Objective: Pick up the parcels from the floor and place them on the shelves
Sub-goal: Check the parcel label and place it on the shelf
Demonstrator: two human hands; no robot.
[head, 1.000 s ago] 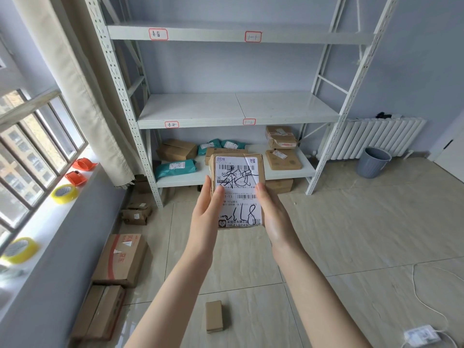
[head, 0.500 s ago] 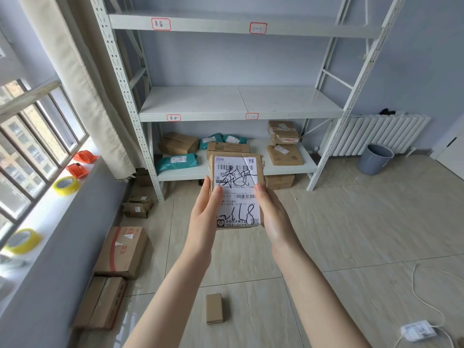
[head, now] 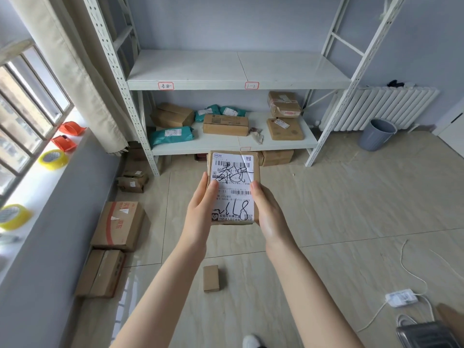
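I hold a small brown parcel (head: 233, 177) with a white shipping label and black handwriting upright in front of me. My left hand (head: 200, 209) grips its left edge and my right hand (head: 270, 212) grips its right edge. Ahead stands a white metal shelf unit (head: 236, 71). Its lower shelf (head: 226, 144) carries several brown boxes and teal bags; the middle shelf is bare. A small brown box (head: 211, 278) lies on the floor below my arms. Larger cardboard boxes (head: 118, 229) sit on the floor along the left wall.
A windowsill on the left holds yellow tape rolls (head: 53, 159) and orange tape dispensers (head: 71, 128). A curtain (head: 75, 59) hangs by the shelf's left post. A grey bin (head: 376, 136) and a radiator (head: 376, 109) stand at right. A white cable and adapter (head: 401, 298) lie on the floor.
The view has tilted down and moved closer to the shelves; the top shelf has left the frame. Both hands keep the same hold on the parcel.
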